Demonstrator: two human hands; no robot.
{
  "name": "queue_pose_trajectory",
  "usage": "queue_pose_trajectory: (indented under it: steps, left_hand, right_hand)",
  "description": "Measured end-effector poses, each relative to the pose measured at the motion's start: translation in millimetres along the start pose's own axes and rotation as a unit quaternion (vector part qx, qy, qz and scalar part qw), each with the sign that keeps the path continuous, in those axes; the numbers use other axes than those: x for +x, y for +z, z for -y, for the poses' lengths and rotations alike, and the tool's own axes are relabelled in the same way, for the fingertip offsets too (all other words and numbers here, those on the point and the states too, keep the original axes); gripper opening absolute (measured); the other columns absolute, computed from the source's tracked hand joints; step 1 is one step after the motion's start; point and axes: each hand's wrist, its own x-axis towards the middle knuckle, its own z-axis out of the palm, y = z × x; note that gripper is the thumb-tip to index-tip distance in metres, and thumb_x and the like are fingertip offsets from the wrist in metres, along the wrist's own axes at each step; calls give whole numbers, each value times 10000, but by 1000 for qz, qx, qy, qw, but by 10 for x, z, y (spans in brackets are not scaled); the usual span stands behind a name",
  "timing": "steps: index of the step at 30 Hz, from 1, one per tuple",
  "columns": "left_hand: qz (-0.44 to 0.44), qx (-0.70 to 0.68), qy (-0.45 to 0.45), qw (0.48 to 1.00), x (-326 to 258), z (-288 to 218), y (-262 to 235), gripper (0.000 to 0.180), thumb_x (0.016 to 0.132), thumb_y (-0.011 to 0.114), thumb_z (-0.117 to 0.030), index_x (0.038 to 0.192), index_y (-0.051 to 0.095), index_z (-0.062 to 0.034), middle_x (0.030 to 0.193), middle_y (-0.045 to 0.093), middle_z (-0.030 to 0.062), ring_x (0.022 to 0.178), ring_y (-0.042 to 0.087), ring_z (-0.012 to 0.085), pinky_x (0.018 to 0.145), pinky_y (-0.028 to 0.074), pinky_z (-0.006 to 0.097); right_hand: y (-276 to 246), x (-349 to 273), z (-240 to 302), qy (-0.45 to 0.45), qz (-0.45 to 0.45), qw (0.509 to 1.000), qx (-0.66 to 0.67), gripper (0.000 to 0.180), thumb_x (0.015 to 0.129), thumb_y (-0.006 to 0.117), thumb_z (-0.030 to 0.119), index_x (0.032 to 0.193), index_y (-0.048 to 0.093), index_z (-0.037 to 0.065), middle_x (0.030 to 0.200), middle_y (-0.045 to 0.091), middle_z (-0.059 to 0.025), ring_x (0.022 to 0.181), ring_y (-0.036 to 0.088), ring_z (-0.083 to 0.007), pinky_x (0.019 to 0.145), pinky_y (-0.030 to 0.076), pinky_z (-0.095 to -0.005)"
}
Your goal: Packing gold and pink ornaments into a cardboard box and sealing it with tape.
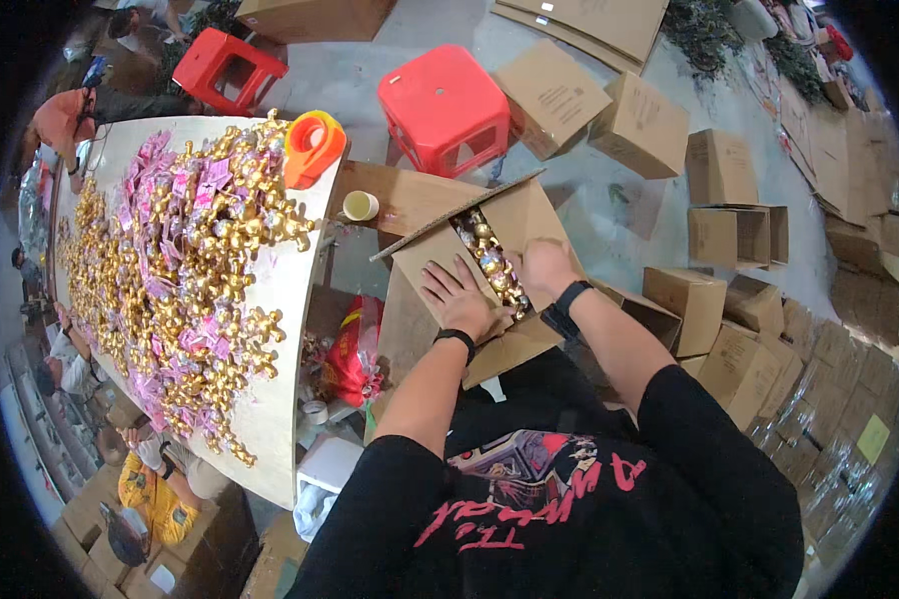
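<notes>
In front of me is a cardboard box [440, 235] with its two long flaps folded inward. Shiny gold figures [489, 258] show through the gap between them. My left hand [459, 299] lies on the left flap with its fingers stretched out. On the right flap [519, 215] rests my right hand [549, 268], closed in a fist beside the gap. I see nothing held in it, though its underside is hidden. The box's far short flap stands up, seen nearly edge-on.
To the left, a white table [282, 419] bears a heap of gold figures [190, 299] with pink tags and an orange tape dispenser [313, 148]. A paper cup [360, 206] stands behind the box. Beyond are red stools [440, 105]; cartons [684, 304] lie right. Other people work left.
</notes>
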Motion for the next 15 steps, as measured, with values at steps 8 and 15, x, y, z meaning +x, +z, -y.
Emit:
queue_pose_trajectory:
  steps: [8, 15]
  left_hand:
    - [257, -80, 103, 958, -268, -363, -98, 1427, 634, 608, -824, 1454, -104, 102, 1453, -133, 448, 1362, -160, 581, 1095, 45, 656]
    - [295, 3, 177, 939, -378, -324, -132, 1371, 648, 682, -721, 1457, -37, 121, 1471, -102, 429, 1383, -102, 566, 1106, 114, 631]
  right_hand:
    - [316, 776, -408, 90, 232, 964, 92, 553, 961, 437, 474, 682, 708, 81, 672, 686, -103, 633, 671, -244, 681, 535, -376]
    - [184, 712, -349, 152, 285, 918, 230, 639, 956, 430, 532, 706, 689, 4, 699, 692, -127, 593, 670, -225, 569, 540, -345]
